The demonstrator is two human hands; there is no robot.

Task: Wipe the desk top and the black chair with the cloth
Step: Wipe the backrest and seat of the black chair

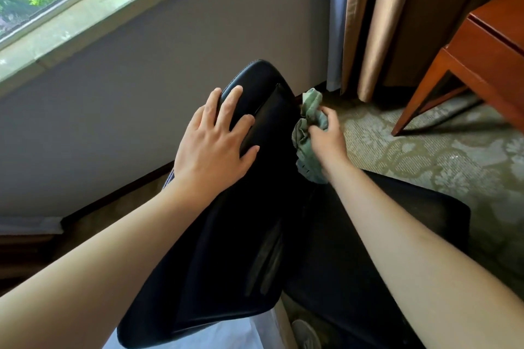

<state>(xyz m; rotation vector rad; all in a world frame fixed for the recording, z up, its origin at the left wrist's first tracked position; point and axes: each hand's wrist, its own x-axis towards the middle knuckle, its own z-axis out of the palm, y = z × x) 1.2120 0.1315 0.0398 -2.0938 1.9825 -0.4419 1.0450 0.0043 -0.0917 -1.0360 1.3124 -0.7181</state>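
The black chair (243, 235) fills the middle of the view, its backrest top pointing toward the wall under the window. My left hand (215, 144) rests flat on the backrest's upper left part with fingers spread. My right hand (326, 136) grips a bunched green cloth (307, 133) against the backrest's right edge. The chair's seat (397, 221) shows dark behind my right forearm. A corner of the brown wooden desk (487, 45) stands at the right edge, its top out of view.
A grey wall and a window sill (85, 22) lie beyond the chair. Beige curtains (382, 8) hang at the upper right. Patterned green carpet (439, 150) covers the floor between chair and desk. A shoe (306, 334) shows at the bottom.
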